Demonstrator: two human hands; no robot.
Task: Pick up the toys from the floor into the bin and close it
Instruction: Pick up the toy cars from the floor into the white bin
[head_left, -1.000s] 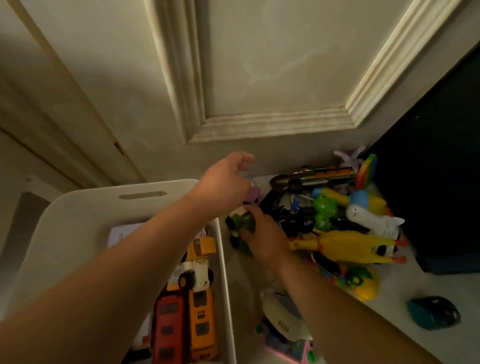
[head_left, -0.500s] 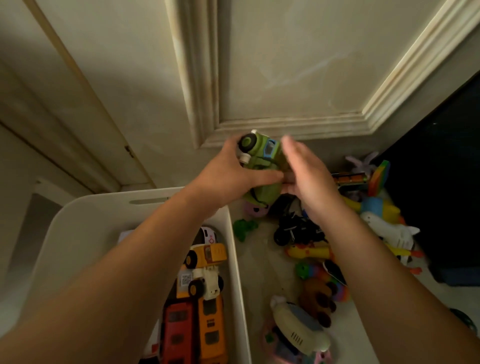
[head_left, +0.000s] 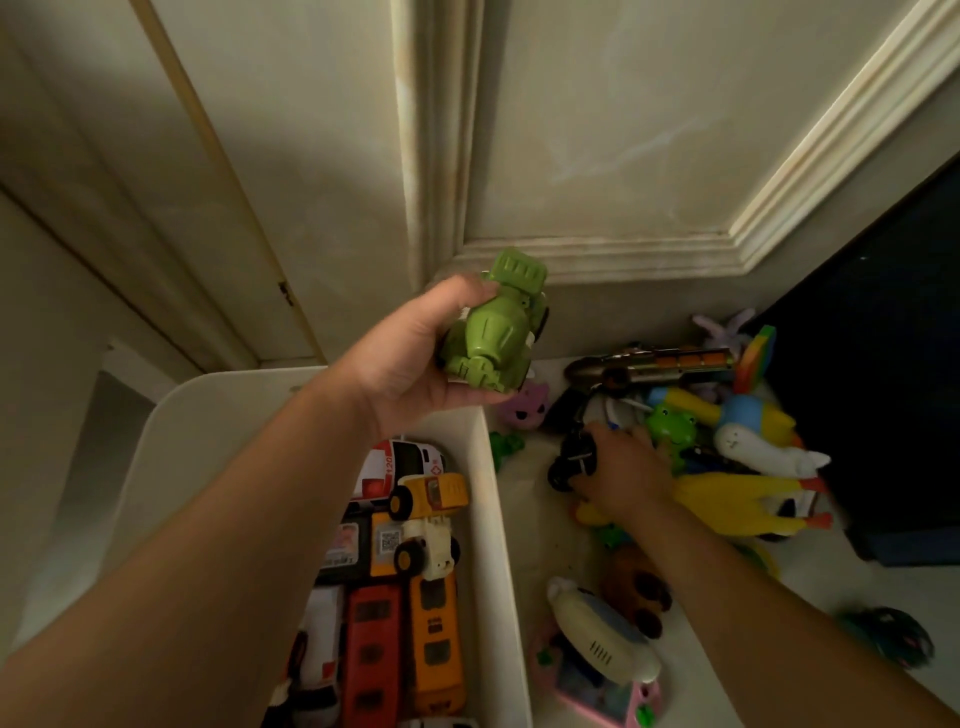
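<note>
My left hand (head_left: 415, 358) is shut on a green toy truck (head_left: 496, 327), held in the air above the far right corner of the white bin (head_left: 498, 519). The bin holds a red bus (head_left: 371, 649), an orange bus (head_left: 434, 639), a yellow truck (head_left: 431, 493) and an ambulance (head_left: 400, 465). My right hand (head_left: 618, 473) is down in the toy pile on the floor, fingers around a small black toy vehicle (head_left: 571, 460). Beside it lie a yellow rubber chicken (head_left: 737, 506) and a green frog (head_left: 672, 423).
More toys are on the floor right of the bin: a purple face toy (head_left: 524, 408), a toy gun (head_left: 660, 364), a white plush (head_left: 763, 452), a brown plush (head_left: 636, 590), a pink toy (head_left: 602, 691). A panelled door (head_left: 597, 130) stands behind; dark furniture (head_left: 893, 364) is at right.
My right hand let go of the green truck and dropped to the pile, closing on the black toy. My left hand now holds the truck alone, turned over above the bin.
</note>
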